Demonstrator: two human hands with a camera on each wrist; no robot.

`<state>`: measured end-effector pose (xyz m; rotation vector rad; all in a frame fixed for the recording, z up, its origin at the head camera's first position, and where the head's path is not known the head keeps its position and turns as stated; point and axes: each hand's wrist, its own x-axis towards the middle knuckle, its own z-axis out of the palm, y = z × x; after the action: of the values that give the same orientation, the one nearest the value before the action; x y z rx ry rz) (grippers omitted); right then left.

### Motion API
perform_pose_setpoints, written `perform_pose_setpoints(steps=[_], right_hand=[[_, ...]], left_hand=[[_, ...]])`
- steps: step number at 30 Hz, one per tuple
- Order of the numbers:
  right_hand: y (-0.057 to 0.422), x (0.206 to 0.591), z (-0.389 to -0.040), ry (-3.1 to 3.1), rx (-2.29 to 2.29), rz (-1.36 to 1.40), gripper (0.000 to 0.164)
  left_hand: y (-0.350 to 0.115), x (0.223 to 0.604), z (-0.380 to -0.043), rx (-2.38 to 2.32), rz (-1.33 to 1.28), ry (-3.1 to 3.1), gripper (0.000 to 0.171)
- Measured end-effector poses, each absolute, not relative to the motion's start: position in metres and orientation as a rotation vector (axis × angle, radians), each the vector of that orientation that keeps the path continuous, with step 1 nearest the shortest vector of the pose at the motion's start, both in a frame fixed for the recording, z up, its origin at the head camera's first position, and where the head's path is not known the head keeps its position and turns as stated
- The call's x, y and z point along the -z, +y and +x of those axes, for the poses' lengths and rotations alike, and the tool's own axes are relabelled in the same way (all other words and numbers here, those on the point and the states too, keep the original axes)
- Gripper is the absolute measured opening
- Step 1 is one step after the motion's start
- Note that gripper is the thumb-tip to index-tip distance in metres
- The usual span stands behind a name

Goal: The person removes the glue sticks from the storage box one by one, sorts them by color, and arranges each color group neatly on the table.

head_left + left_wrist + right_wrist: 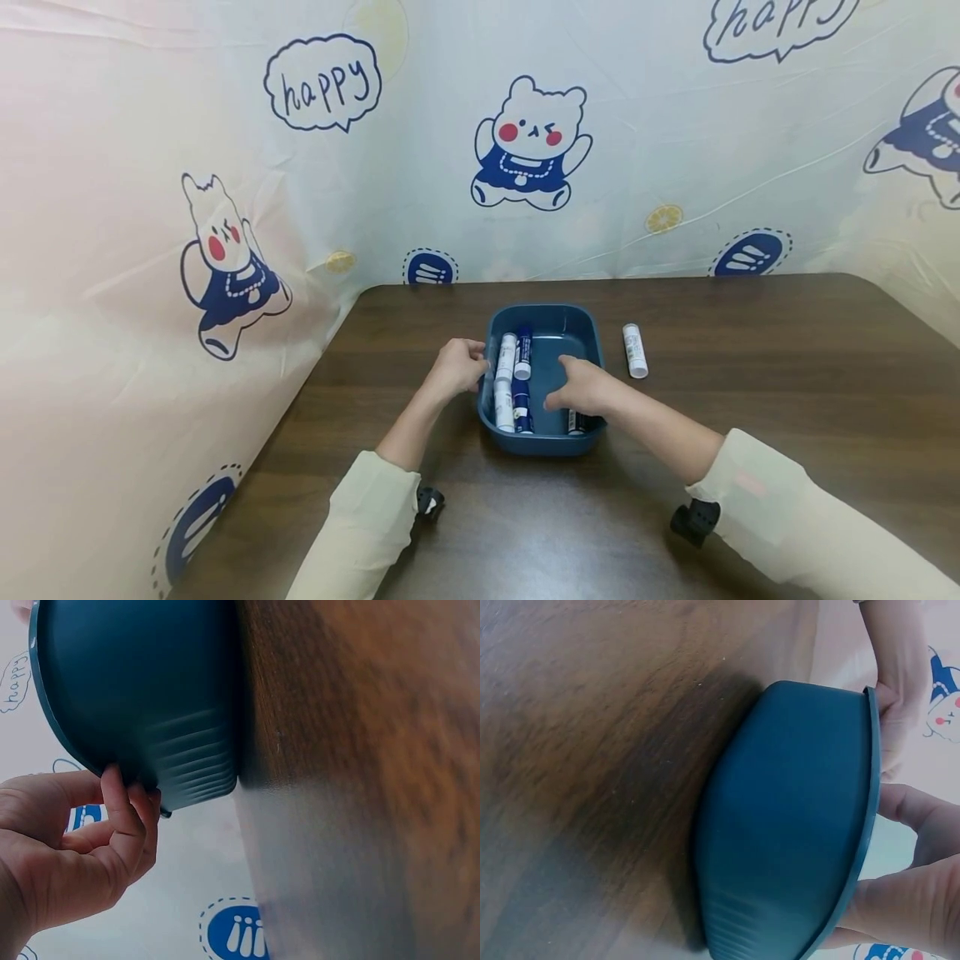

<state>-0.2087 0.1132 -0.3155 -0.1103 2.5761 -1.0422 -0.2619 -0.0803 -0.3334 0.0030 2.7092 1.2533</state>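
A dark blue plastic bin (538, 443) stands on the table. Along its left side lie two white tubes (506, 357) and two blue labelled tubes (522, 354), end to end in two rows. My left hand (459, 367) holds the bin's left rim, its fingers (124, 814) bent against the outer wall in the left wrist view. Inside the bin's right half reaches my right hand (588, 387), thumb and forefinger spread apart with nothing visible between them. A black-labelled tube (576, 422) lies under this hand, partly hidden. In the right wrist view the bin's wall hides some of the fingers (907, 900).
Another white tube (635, 351) lies on the brown wooden table (480, 533), to the right of the bin. A printed cloth (435, 167) with cartoon bears hangs behind and at the left of the table.
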Motion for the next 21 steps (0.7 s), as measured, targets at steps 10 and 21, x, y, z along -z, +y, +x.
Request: perform_pose_setpoints(steps=[10, 21], right_hand=[[0.110, 0.324, -0.214, 2.635, 0.943, -0.105, 0.073], [0.107, 0.330, -0.221, 2.689, 0.806, -0.135, 0.045]], left_hand=[[-0.080, 0.333, -0.262, -1.263, 0.009, 2.708, 0.039], [-0.079, 0.334, -0.263, -1.259, -0.017, 2.700, 0.039]])
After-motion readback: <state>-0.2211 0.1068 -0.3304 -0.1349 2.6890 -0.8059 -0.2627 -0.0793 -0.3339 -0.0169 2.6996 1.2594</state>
